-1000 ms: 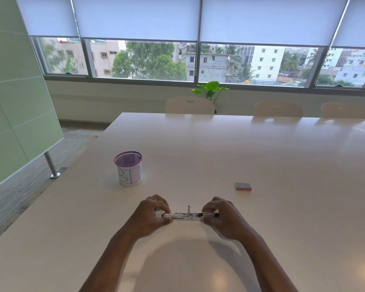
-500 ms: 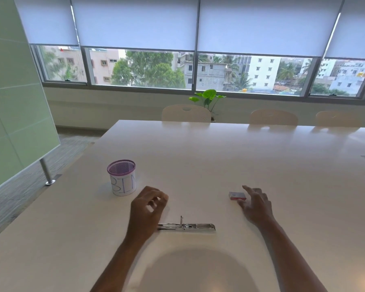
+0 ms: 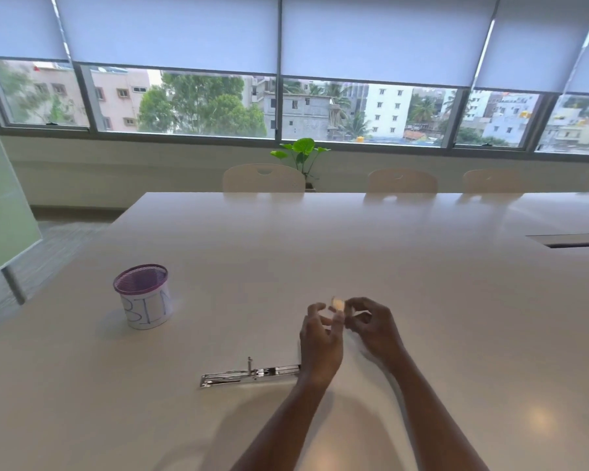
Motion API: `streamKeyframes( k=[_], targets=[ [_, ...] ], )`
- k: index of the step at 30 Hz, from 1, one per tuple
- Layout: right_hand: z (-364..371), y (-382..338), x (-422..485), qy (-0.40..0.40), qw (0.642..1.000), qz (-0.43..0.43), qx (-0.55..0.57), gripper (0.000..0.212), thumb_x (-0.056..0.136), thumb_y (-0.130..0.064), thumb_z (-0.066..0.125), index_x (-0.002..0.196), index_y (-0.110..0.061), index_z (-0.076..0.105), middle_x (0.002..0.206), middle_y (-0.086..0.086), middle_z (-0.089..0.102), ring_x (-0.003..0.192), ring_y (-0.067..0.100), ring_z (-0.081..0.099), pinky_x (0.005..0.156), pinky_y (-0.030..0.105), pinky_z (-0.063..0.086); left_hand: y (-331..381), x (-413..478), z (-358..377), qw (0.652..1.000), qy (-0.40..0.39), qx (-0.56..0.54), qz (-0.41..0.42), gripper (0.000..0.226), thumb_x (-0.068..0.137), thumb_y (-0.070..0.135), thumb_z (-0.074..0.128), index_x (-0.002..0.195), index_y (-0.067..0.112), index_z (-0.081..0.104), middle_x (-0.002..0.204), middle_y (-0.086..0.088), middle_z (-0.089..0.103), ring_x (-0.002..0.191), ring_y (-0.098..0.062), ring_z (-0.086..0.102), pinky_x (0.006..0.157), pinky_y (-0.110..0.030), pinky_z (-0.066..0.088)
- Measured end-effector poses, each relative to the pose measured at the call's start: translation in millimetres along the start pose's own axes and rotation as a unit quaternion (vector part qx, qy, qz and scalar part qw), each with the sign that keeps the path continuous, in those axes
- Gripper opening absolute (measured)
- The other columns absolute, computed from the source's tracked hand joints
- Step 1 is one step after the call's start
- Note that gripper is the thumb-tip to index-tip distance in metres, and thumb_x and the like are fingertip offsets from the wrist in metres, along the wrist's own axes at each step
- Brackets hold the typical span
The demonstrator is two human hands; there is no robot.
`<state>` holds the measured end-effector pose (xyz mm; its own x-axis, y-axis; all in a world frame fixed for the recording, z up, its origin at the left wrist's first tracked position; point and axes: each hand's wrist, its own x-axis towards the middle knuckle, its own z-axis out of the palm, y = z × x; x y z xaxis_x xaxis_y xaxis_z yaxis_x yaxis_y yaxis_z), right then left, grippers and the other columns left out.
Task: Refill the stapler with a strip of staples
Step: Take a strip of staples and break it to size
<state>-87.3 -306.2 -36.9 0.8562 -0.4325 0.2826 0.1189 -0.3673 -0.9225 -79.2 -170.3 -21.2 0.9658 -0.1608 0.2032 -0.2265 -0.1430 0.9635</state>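
The metal stapler (image 3: 249, 373) lies opened out flat on the white table (image 3: 456, 317), with a small upright part at its middle. Nobody holds it; its right end runs behind my left wrist. Just beyond it, both hands are raised close together above the table. My right hand (image 3: 371, 326) pinches the small staple box (image 3: 338, 303), which looks blurred. My left hand (image 3: 320, 341) has its fingers at the box from the left side; its grip is unclear. No staple strip shows.
A purple mesh cup (image 3: 144, 300) wrapped in paper marked "BIN" stands at the left of the table. Several chairs (image 3: 264, 178) line the far edge, with a potted plant (image 3: 301, 154) behind them. A cable slot (image 3: 572, 240) sits at the right.
Both hands let go of the stapler. My right hand reached out to the small box on the table and lifted it; my left hand moved right to meet it.
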Motion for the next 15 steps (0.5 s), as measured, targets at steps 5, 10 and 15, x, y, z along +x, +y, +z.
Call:
streamKeyframes(
  k=[5,10,15],
  targets=[
    [0,-6,-15,-0.038,0.993,0.032,0.106,0.020,0.074,0.005,0.078,0.093,0.000,0.071,0.080,0.011,0.069,0.065,0.016,0.063,0.063,0.026,0.050,-7,8,14,0.996,0.060,-0.059,0.015,0.011,0.090,0.020,0.066,0.096,0.014,0.059,0.072,0.003,0.067,0.068,-0.022,0.070,0.066,-0.038,0.059],
    [-6,-7,-19,-0.059,0.971,0.091,0.213,0.026,0.082,0.001,0.072,0.107,0.007,0.068,0.092,0.022,0.069,0.078,0.025,0.065,0.070,0.027,0.054,-15,18,13,0.994,0.105,-0.037,0.022,0.009,0.086,0.013,0.070,0.081,0.015,0.064,0.067,0.007,0.066,0.062,-0.014,0.066,0.065,-0.034,0.056],
    [-12,-6,-18,-0.040,0.941,0.145,0.303,0.025,0.087,-0.003,0.066,0.108,0.012,0.065,0.093,0.025,0.071,0.080,0.028,0.070,0.076,0.031,0.058,-14,24,15,0.993,0.108,-0.046,0.010,0.009,0.086,0.014,0.070,0.078,0.010,0.070,0.070,-0.009,0.073,0.064,-0.025,0.071,0.067,-0.046,0.060]
  ],
)
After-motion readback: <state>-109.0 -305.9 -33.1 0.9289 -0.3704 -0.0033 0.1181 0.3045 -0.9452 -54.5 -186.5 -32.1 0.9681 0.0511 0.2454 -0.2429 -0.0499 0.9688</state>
